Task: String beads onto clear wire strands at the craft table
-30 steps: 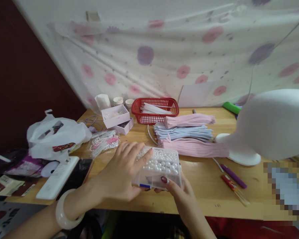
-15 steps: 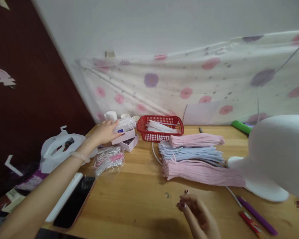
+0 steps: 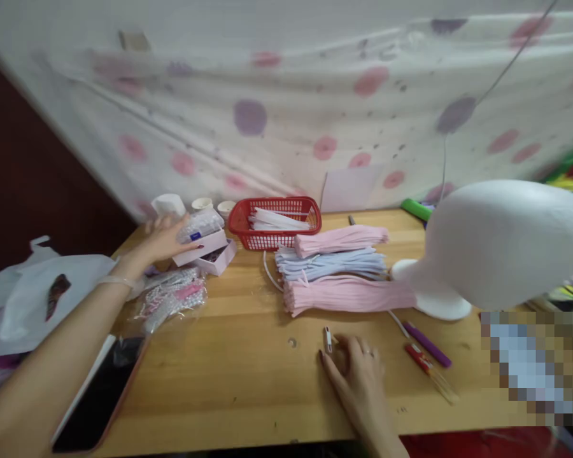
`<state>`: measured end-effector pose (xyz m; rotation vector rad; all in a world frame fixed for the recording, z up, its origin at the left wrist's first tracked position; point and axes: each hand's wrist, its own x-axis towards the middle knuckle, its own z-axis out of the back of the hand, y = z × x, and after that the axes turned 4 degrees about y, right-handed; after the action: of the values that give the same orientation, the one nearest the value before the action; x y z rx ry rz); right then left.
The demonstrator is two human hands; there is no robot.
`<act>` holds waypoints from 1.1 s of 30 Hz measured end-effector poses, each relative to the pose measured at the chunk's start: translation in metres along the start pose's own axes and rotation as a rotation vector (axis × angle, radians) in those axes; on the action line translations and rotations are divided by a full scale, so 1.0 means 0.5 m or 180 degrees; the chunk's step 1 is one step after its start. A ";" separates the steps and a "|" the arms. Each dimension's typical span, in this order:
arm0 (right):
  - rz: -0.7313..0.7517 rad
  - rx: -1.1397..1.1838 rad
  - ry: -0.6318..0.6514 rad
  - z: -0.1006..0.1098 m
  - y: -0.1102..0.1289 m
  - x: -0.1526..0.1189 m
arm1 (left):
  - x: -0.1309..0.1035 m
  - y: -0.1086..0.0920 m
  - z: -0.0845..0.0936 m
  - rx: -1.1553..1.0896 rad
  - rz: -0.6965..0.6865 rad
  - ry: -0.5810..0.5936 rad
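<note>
My left hand point(image 3: 165, 238) reaches to the back left, its fingers spread over a small white box point(image 3: 205, 247) with a clear case point(image 3: 201, 224) on top. An open box point(image 3: 219, 259) sits just below it. At the front centre, my right hand point(image 3: 356, 372) rests on the wooden table point(image 3: 229, 375) with thumb and fingers apart, holding nothing. Close to its fingertips lies a small white clip-like item point(image 3: 328, 340). Behind that hand are a pink bundle of soft stems point(image 3: 348, 294), a light blue bundle point(image 3: 334, 263) and another pink bundle point(image 3: 341, 240).
A red basket point(image 3: 274, 240) holds white strips. A white foam head point(image 3: 501, 242) stands at the right, near a purple tool point(image 3: 427, 345) and a red packet point(image 3: 417, 357). A phone point(image 3: 100, 394), bagged beads point(image 3: 174, 296) and a plastic bag point(image 3: 38, 299) lie left.
The view has shifted right and down. My right hand has come down to the table beside the small white item, its fingers wider apart. My left hand stays by the boxes.
</note>
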<state>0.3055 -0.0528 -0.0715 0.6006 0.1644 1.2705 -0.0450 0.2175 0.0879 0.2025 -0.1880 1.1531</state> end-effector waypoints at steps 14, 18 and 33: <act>0.0345 0.1550 0.0191 0.039 0.094 0.004 | -0.310 -0.385 -0.062 -0.3460 -0.0055 0.0004; 0.1520 0.1524 -0.0165 0.065 0.161 -0.002 | -0.347 -0.446 -0.070 -0.5001 0.0343 0.0240; 0.2614 0.1398 -0.0366 0.101 0.164 -0.003 | -0.381 -0.369 -0.014 -0.5383 0.0970 -0.0364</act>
<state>0.2576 -0.0574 0.0118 1.1908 0.1004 2.0052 0.0500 -0.0212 0.0219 -1.2870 -1.2322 0.9403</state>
